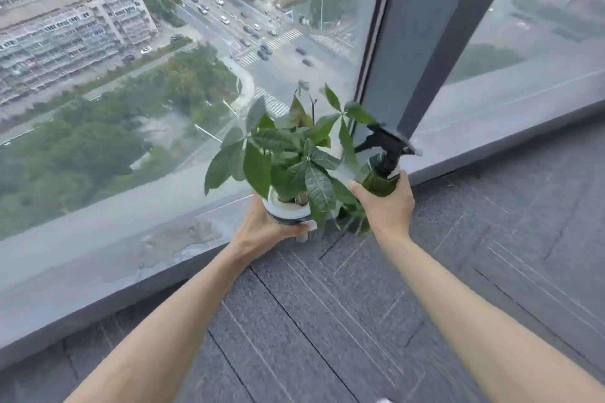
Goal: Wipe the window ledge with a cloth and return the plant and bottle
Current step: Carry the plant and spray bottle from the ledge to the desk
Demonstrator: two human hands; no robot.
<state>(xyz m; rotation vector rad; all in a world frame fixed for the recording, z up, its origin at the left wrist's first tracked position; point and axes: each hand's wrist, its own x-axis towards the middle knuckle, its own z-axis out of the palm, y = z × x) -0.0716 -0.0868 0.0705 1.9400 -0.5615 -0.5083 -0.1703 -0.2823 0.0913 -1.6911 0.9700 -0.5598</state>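
Note:
A leafy green plant (pixel 288 154) grows in a white pot (pixel 288 211). My left hand (pixel 262 229) grips that pot from the left and below, at the edge of the grey window ledge (pixel 98 258). A dark green spray bottle (pixel 381 181) with a black trigger head sits in my right hand (pixel 388 206), just right of the plant. Leaves hide the lower part of the bottle. No cloth is in view.
The ledge runs along floor-to-ceiling glass on both sides of a dark corner post (pixel 422 42). A stained, patchy area (pixel 173 242) marks the ledge left of the pot. Dark grey carpet tiles (pixel 393 304) cover the floor under my arms.

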